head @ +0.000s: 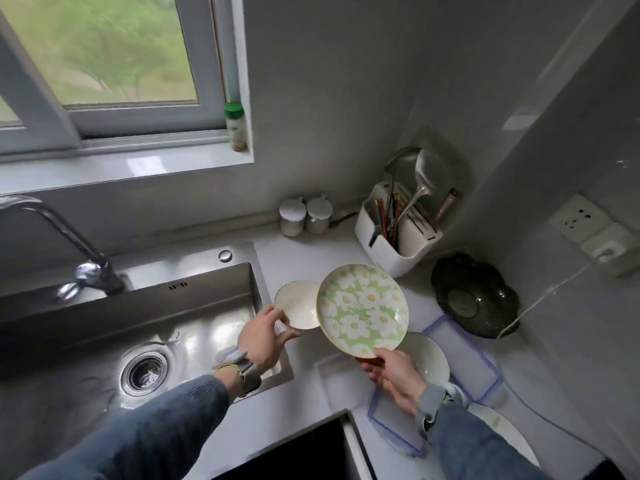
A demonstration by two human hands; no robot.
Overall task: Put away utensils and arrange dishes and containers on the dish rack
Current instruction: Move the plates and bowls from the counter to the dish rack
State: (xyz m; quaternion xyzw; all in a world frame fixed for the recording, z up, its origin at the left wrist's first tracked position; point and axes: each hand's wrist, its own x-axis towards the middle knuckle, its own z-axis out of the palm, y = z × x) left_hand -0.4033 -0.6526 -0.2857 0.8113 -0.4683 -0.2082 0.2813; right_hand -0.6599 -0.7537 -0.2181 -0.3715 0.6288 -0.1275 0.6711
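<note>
A person is holding dishes over the counter beside the sink (pixel 207 306): left hand (pixel 261 337) gripping a white bowl (pixel 298 304), right hand (pixel 393 374) pinching a daisy plate (pixel 362 310). Utensils are already standing in the caddy (pixel 398 233); clear containers (pixel 464 355) and another bowl (pixel 429 358) are waiting, seemingly unsorted.

Both hands raised, left (pixel 261 336) and right (pixel 393 374), fingers curled, gripping.

Sink (pixel 194 306) lies left of the counter (pixel 301 258); utensil holder (pixel 398 237) stands behind the flowered plate (pixel 362 310).
</note>
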